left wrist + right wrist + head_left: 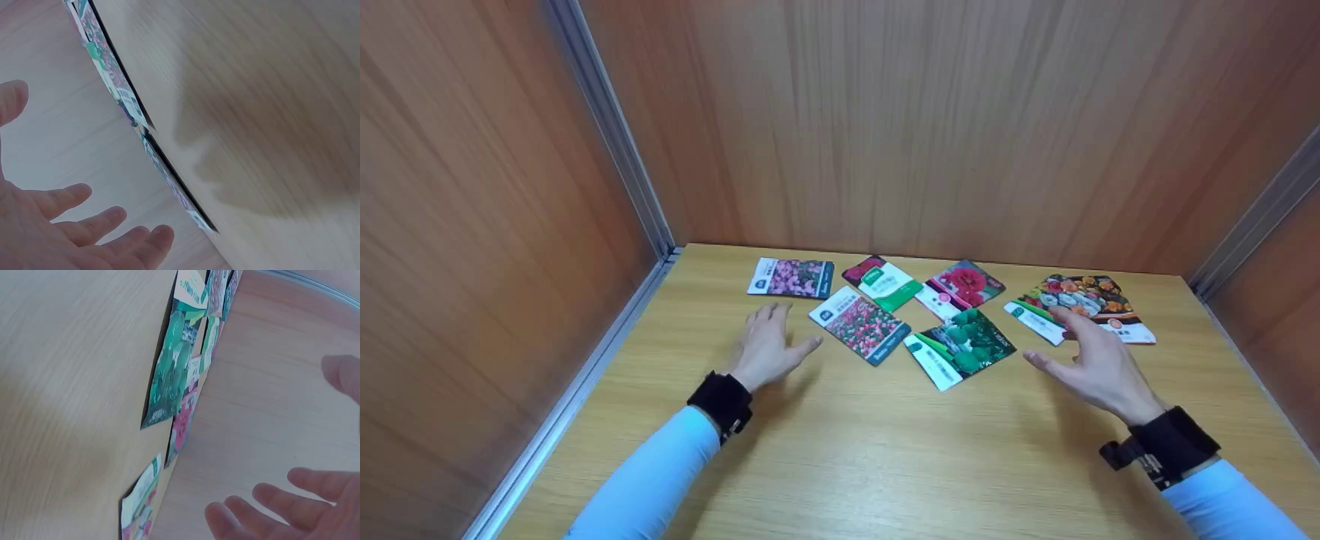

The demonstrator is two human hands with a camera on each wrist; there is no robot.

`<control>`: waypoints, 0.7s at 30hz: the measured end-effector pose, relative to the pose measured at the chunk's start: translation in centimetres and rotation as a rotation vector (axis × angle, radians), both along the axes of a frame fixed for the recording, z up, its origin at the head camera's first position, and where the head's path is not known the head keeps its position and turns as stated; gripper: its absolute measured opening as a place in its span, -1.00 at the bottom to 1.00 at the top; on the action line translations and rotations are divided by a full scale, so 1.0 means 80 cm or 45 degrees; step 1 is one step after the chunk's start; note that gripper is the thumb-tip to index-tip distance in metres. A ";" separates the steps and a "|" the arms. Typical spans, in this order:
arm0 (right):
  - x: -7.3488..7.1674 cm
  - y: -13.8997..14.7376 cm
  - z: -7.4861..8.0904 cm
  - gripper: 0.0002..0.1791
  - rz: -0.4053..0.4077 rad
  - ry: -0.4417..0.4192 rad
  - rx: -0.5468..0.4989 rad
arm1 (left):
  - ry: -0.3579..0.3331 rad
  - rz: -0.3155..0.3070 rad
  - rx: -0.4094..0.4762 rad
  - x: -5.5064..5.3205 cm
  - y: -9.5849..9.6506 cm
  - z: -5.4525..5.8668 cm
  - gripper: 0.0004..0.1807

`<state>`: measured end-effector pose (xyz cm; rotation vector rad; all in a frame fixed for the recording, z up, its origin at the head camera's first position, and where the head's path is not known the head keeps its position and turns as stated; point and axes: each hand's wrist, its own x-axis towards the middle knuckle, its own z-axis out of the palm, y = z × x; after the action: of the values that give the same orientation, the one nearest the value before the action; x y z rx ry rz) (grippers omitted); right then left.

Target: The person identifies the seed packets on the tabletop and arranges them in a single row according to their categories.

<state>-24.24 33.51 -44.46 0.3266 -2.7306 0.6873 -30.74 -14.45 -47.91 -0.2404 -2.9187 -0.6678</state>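
Note:
Several flat seed packets with plant photos lie on the table. My left hand (771, 346), fingers apart and holding nothing, hovers just in front of a purple-flower packet (795, 278) and left of a pink-flower packet (864, 327). Over at the right, my right hand (1099, 369) is empty too, thumb apart. Its fingertips overlap a packet with a white label strip (1037, 321), which lies against an orange-flower packet (1099, 296). Between the hands are a packet with green vegetables (971, 346), a red-flower packet (966, 283) and a green-and-white packet (885, 285).
A wood-look panel (900, 127) rises behind the table (840, 465). Side panels stand left (472, 225) and right (1275, 300), with metal strips along the corners. Both wrists wear black straps with small cameras.

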 end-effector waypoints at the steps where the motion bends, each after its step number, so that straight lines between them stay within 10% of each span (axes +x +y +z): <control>1: -0.001 -0.001 -0.001 -0.11 -0.005 -0.018 -0.012 | -0.010 0.001 0.006 -0.001 0.003 0.000 0.08; 10: -0.011 -0.014 -0.008 -0.09 0.060 -0.368 -0.179 | -0.134 -0.033 0.061 -0.009 0.054 0.014 0.10; 21: -0.024 -0.033 -0.016 -0.20 0.095 -0.547 -0.427 | -0.204 -0.226 0.001 -0.013 0.137 0.023 -0.06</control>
<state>-26.18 30.86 -45.70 0.2211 -2.9263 1.3523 -31.75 -3.51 -46.05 -0.4718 -3.0749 -0.7457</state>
